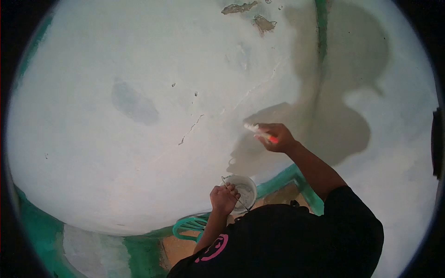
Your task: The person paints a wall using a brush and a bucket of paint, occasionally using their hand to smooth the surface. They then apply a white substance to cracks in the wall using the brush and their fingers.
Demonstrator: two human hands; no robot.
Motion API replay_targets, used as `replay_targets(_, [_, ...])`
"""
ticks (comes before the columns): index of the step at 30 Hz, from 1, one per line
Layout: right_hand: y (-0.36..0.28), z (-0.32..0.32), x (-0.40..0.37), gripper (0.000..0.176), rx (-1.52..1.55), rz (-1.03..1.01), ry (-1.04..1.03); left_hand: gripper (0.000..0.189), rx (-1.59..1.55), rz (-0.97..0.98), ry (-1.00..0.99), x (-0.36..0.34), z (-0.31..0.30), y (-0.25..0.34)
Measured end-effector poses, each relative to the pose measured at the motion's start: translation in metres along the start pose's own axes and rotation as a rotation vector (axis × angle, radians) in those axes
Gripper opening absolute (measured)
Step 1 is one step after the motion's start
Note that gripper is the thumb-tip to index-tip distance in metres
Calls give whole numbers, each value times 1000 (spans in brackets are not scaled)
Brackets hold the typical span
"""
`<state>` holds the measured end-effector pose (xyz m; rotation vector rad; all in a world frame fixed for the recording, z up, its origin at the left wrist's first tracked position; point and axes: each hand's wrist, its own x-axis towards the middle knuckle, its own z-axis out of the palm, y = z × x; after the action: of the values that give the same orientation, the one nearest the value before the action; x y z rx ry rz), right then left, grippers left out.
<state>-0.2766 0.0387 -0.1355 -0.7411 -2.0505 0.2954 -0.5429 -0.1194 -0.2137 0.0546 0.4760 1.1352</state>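
Note:
My right hand [276, 137] is closed round a small whitish tool [251, 127] with a bright orange end; its kind cannot be told from here. The tool's pale tip points left, close to the white wall [153, 157], where the hand casts a dark shadow. Lower down, my left hand [223, 199] grips the thin wire handle of a white bucket [249, 186]. Pale grey material [242, 191] shows inside the bucket. A thin crack [191, 129] and a fainter whitish line run across the wall to the left of the tool.
Bare patches [264, 24] of broken plaster mark the upper wall. A green strip [321, 32] follows the corner on the right. Below stands a green chair [187, 227], partly hidden by my left arm. Green paint [139, 255] borders the wall's bottom, above a brown floor [178, 248].

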Motion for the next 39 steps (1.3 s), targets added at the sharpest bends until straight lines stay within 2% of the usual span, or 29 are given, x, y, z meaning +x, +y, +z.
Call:
replay_targets(2, [8, -12, 16, 19, 111, -133, 357, 21, 4, 20, -14, -1, 5, 0])
replay_targets(3, [4, -22, 26, 19, 106, -139, 354, 21, 4, 32, 32, -3, 7, -1])
replay_targets(5, [-2, -36, 42, 23, 47, -117, 676, 21, -4, 59, 79, -8, 1, -3])
replay_targets(9, [1, -13, 31, 23, -170, -69, 635, 20, -20, 84, 57, -12, -17, -5])
replay_targets(11, [-12, 15, 10, 22, -269, -25, 410, 19, -36, 88, 78, -12, -20, -3])
replay_targets(12, [-13, 24, 0, 22, -268, -26, 405, 19, -33, 89, 95, -12, -22, -3])
replay_targets(14, [-13, 38, -18, 22, -198, 22, 200, 18, -35, 83, 117, -13, -21, -2])
replay_targets(15, [-10, 40, -22, 22, -196, 26, 195, 18, -40, 87, 110, -15, -17, -1])
replay_targets(17, [0, 39, -23, 32, 82, -68, 297, 18, -45, 88, 109, -15, -17, 1])
replay_targets(18, [-7, 32, -11, 29, 134, -128, 399, 19, -39, 86, 90, -14, -20, 3])
replay_targets(19, [-13, 21, 1, 29, 131, -121, 399, 21, -33, 81, 71, -13, -21, 4])
replay_targets(21, [-27, -2, 24, 29, 154, -198, 616, 21, -31, 66, 100, -15, -17, 7])
replay_targets(22, [-27, -8, 31, 29, 150, -192, 616, 21, -33, 62, 123, -15, -15, 9])
replay_targets(24, [-30, -17, 38, 31, -185, -141, 603, 21, -16, 54, 98, -17, -18, 12])
replay_targets(25, [-23, -8, 30, 31, -184, -135, 602, 21, -1, 59, 72, -17, -20, 13])
replay_targets(27, [-11, 19, 5, 33, -379, -41, 352, 20, -14, 62, 96, -17, -18, 13])
replay_targets(28, [-17, 30, -7, 31, -371, 81, 258, 20, -25, 64, 113, -16, -18, 13])
replay_targets(29, [-14, 40, -23, 31, -369, 78, 260, 20, -23, 68, 111, -15, -19, 14])
replay_targets(31, [5, 62, -52, 30, -127, 153, 140, 21, -52, 50, 100, -14, -24, 14])
replay_targets(35, [7, 57, -44, 28, 108, 81, 257, 20, 5, 52, 85, -11, -27, 14])
replay_targets(37, [1, 37, -14, 23, 115, -91, 487, 18, -42, 37, 42, -10, -31, 14])
replay_targets(38, [-13, 25, 1, 23, 106, -84, 490, 18, -40, 25, 42, -10, -34, 15])
replay_targets(39, [-30, 10, 18, 19, 103, -20, 583, 18, -30, 30, 42, -9, -36, 15])
